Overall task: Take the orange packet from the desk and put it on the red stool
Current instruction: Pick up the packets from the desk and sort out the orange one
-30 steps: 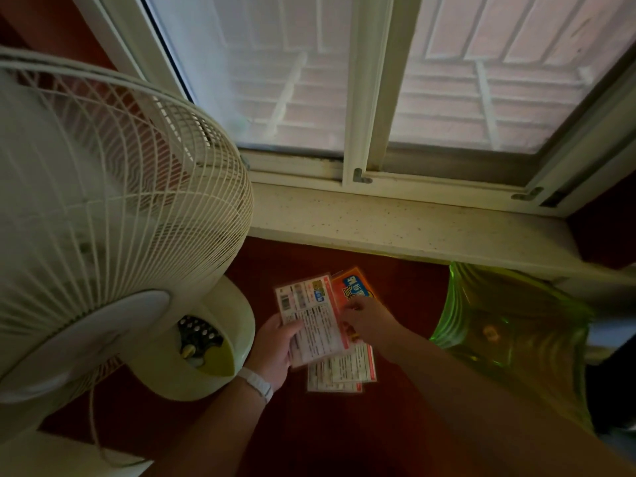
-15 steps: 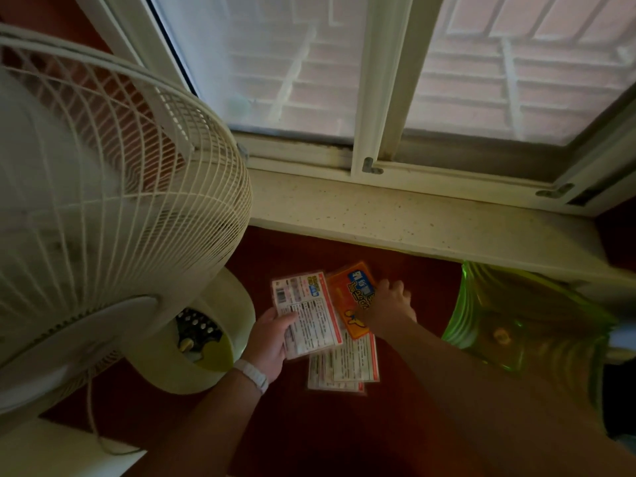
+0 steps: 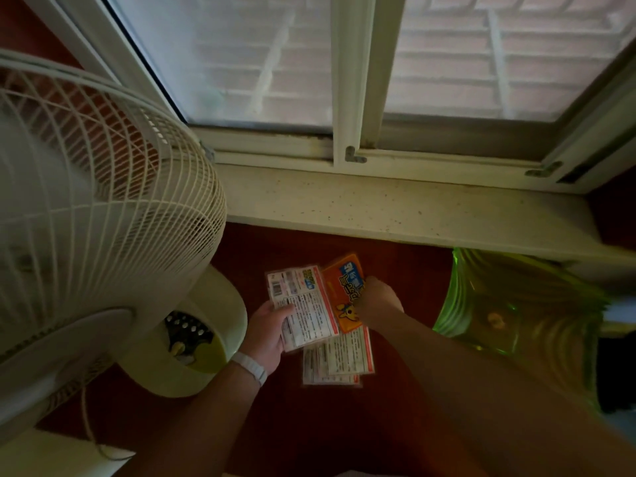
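Right hand [image 3: 378, 299] on orange packet's [image 3: 344, 294] right edge, grip unclear; left hand [image 3: 270, 327] gripping white packet [image 3: 304, 306].

At frame centre my right hand [image 3: 378, 299] rests on the orange packet [image 3: 344, 290]; my left hand [image 3: 268, 330] grips a white printed packet [image 3: 306, 309] above the red surface [image 3: 275, 425], beside the fan [image 3: 86, 215].

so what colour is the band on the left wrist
White wristband, seen in the head view.
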`<action>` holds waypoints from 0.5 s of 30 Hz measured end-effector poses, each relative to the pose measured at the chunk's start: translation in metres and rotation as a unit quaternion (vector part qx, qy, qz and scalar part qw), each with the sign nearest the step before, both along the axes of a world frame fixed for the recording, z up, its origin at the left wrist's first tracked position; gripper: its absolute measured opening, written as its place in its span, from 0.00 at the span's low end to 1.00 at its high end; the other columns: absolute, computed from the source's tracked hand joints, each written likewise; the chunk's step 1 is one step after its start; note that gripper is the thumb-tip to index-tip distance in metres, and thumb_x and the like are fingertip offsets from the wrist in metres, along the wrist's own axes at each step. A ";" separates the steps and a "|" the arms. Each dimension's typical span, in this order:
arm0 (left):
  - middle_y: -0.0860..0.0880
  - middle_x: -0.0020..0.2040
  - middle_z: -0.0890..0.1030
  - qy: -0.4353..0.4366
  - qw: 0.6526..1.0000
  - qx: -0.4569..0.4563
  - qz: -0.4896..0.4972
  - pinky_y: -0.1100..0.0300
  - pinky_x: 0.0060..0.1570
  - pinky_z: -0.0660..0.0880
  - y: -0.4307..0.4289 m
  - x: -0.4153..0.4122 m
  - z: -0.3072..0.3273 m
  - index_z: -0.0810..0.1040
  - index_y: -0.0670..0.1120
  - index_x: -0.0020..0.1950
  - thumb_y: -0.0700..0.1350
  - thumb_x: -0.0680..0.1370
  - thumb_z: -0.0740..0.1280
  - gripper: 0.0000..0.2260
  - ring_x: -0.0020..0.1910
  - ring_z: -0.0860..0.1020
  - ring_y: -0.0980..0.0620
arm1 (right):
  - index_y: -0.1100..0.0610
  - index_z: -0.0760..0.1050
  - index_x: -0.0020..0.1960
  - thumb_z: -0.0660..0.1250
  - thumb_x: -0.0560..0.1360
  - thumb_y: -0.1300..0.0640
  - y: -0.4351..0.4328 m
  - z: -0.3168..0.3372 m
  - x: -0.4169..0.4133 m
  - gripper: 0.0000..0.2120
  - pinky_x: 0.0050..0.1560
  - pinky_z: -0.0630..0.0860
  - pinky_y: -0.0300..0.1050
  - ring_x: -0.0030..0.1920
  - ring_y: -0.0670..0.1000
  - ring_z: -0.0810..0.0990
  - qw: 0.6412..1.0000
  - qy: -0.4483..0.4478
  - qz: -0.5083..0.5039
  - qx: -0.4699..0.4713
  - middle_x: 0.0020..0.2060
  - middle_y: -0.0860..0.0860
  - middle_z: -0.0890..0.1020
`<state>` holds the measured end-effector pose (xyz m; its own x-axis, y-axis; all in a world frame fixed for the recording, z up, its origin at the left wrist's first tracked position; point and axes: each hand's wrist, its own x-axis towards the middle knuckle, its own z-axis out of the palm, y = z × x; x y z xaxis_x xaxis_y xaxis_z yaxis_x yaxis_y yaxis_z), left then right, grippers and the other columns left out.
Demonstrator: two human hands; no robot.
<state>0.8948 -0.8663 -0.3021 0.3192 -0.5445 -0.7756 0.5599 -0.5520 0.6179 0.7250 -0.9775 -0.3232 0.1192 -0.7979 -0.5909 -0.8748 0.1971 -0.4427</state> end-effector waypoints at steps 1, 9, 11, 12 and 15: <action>0.42 0.58 0.83 0.004 1.000 0.001 0.000 0.46 0.47 0.79 0.001 0.000 0.001 0.78 0.43 0.62 0.37 0.79 0.64 0.12 0.56 0.81 0.42 | 0.53 0.72 0.50 0.62 0.72 0.57 0.002 0.003 -0.003 0.07 0.47 0.81 0.54 0.46 0.54 0.81 0.999 -0.026 -0.017 0.001 0.47 0.53 0.81; 0.43 0.59 0.81 0.002 1.000 -0.016 0.016 0.48 0.44 0.78 0.017 -0.003 0.016 0.75 0.45 0.64 0.35 0.81 0.60 0.14 0.54 0.80 0.45 | 0.51 0.74 0.48 0.65 0.74 0.59 0.030 0.051 -0.020 0.05 0.38 0.81 0.49 0.40 0.48 0.82 0.972 -0.207 -0.085 -0.071 0.42 0.48 0.82; 0.44 0.56 0.82 -0.005 0.999 -0.018 0.026 0.52 0.40 0.77 0.021 -0.004 0.021 0.76 0.44 0.63 0.34 0.81 0.59 0.13 0.51 0.81 0.47 | 0.52 0.74 0.48 0.65 0.75 0.60 0.039 0.066 -0.018 0.04 0.34 0.78 0.42 0.40 0.48 0.82 0.958 -0.252 -0.109 -0.084 0.41 0.48 0.82; 0.44 0.56 0.82 -0.007 0.999 -0.022 0.031 0.54 0.39 0.76 0.023 -0.005 0.023 0.76 0.44 0.62 0.34 0.81 0.59 0.13 0.50 0.81 0.48 | 0.52 0.74 0.47 0.65 0.76 0.60 0.044 0.075 -0.017 0.04 0.31 0.75 0.38 0.39 0.47 0.81 0.950 -0.272 -0.119 -0.094 0.40 0.48 0.81; 0.48 0.52 0.82 -0.009 0.998 -0.037 0.043 0.55 0.42 0.75 0.031 -0.007 0.029 0.76 0.45 0.60 0.37 0.82 0.59 0.10 0.48 0.80 0.51 | 0.53 0.75 0.46 0.66 0.76 0.62 0.058 0.094 -0.010 0.04 0.28 0.72 0.32 0.38 0.45 0.81 0.932 -0.314 -0.147 -0.102 0.39 0.48 0.81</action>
